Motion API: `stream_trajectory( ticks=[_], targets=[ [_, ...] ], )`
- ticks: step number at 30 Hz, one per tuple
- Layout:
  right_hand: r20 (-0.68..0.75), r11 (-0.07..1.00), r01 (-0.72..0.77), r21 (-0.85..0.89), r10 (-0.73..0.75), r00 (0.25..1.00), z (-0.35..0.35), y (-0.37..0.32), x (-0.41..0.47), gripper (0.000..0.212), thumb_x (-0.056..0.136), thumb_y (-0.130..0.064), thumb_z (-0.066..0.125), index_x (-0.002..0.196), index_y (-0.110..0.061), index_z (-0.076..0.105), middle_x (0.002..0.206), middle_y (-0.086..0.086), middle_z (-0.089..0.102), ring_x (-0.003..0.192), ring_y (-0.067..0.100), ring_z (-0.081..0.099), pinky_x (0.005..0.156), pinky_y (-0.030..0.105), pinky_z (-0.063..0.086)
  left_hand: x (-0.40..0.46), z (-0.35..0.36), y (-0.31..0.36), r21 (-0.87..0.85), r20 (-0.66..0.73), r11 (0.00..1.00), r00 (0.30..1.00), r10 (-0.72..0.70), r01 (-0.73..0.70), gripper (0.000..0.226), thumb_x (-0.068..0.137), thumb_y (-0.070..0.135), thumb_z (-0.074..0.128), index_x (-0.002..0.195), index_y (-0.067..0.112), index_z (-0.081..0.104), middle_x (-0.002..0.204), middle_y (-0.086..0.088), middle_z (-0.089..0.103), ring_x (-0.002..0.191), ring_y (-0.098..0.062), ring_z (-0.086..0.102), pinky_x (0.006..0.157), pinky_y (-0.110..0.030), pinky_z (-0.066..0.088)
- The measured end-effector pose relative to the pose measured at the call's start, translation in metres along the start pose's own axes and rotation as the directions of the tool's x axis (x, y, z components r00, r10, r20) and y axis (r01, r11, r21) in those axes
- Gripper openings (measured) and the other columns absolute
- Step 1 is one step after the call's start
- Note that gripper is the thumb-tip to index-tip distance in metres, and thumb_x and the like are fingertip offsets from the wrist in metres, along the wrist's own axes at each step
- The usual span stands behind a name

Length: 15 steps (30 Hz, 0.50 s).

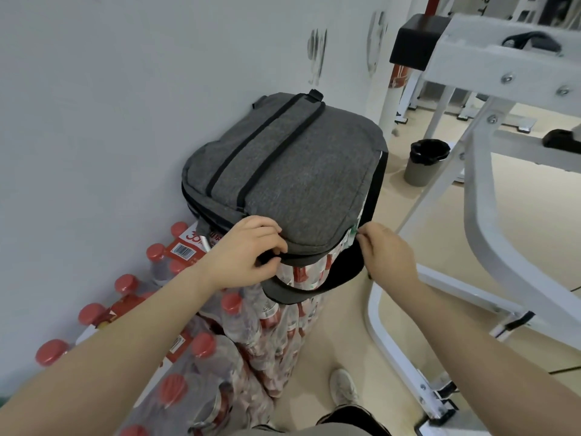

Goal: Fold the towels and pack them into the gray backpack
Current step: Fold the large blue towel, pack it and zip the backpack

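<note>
Backpack (283, 165) lies on stacked water bottles (239, 328), left hand (248, 256) gripping its near edge, right hand (386, 253) pinching the zipper side; opening it likely comes next, no towels visible.

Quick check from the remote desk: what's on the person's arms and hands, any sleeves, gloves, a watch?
Both forearms are bare to the frame edge, no sleeves showing. The left hand and right hand wear no gloves, and no rings, watch or wristbands are visible. No markings show.
</note>
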State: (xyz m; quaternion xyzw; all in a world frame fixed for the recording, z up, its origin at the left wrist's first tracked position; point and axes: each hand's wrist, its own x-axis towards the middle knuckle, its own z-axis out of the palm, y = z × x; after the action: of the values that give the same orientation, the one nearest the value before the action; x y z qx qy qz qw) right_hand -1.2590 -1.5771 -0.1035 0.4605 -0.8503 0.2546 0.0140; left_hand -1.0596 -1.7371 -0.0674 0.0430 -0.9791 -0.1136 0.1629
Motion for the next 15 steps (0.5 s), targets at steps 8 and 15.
stream_trajectory(
  ticks=[8, 15],
  targets=[
    [0.173, 0.912, 0.405, 0.070, -0.411, 0.895, 0.006, -0.059, -0.030, 0.037, 0.089, -0.032, 0.035, 0.088, -0.010, 0.066, 0.082, 0.004, 0.066, 0.078, 0.023, 0.063, 0.063, 0.030, 0.047, -0.026, -0.015, -0.003, 0.085, 0.153, 0.988, 0.982, 0.115, -0.129, 0.028, 0.067, 0.035, 0.052, 0.085, 0.023, 0.070, 0.101, 0.008, 0.065, 0.121, -0.015, 0.041, 0.114, -0.038, 0.013],
    [-0.239, 0.907, 0.134, 0.398, -0.039, 0.970, -0.034, -0.055, -0.027, 0.035, 0.089, -0.041, 0.028, 0.091, -0.019, 0.056, 0.079, -0.015, 0.047, 0.076, 0.002, 0.046, 0.066, 0.016, 0.032, 0.014, -0.046, 0.021, -0.227, -0.113, 0.972, 0.993, 0.036, -0.061, 0.025, 0.086, 0.035, 0.053, 0.091, 0.016, 0.067, 0.081, 0.021, 0.057, 0.079, 0.010, 0.052, 0.079, -0.006, 0.039]
  ],
)
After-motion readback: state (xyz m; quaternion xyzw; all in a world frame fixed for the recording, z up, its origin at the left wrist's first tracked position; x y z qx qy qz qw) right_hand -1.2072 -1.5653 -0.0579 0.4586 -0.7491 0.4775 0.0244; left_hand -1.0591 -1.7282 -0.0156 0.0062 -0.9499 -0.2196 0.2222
